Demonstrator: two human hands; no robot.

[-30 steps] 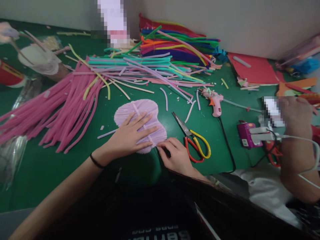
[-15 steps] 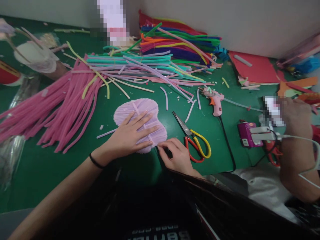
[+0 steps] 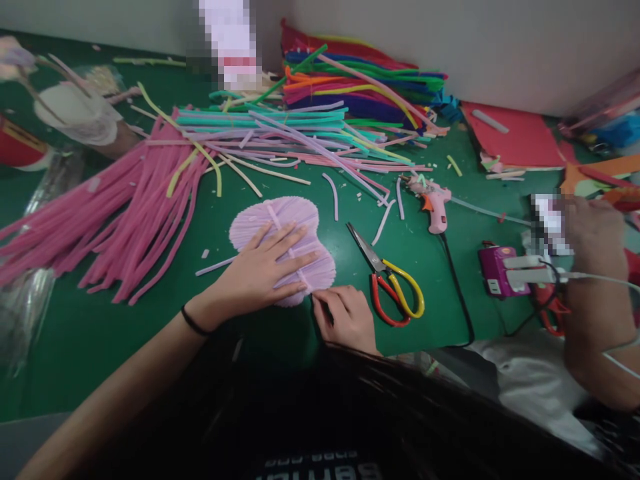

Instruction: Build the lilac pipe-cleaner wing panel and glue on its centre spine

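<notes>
A lilac shape built from rows of pipe cleaners [image 3: 245, 227], with rounded lobes and a pale strip across its middle, lies flat on the green table. My left hand [image 3: 265, 270] presses on it, palm down and fingers spread, covering its lower left part. At its lower right edge, by the end of the cross strip, my right hand [image 3: 347, 317] has thumb and forefinger pinched together. What sits between those fingertips is too small to make out. To the right of that hand lie scissors [image 3: 375, 262] with one red and one yellow handle, blades slightly apart.
A pink glue gun [image 3: 436, 207] with a black cord lies farther right, near a purple plug adapter [image 3: 503, 270]. Pink pipe cleaners [image 3: 145, 220] spread at the left; mixed colours [image 3: 280, 123] pile up behind. At the right edge, another person's hand [image 3: 595, 227] holds a blurred-out phone-like object.
My right hand has drawn slightly left and down along the shape's edge, its fingers still pinched. My left hand keeps its place on the shape. The whole view has shifted a little.
</notes>
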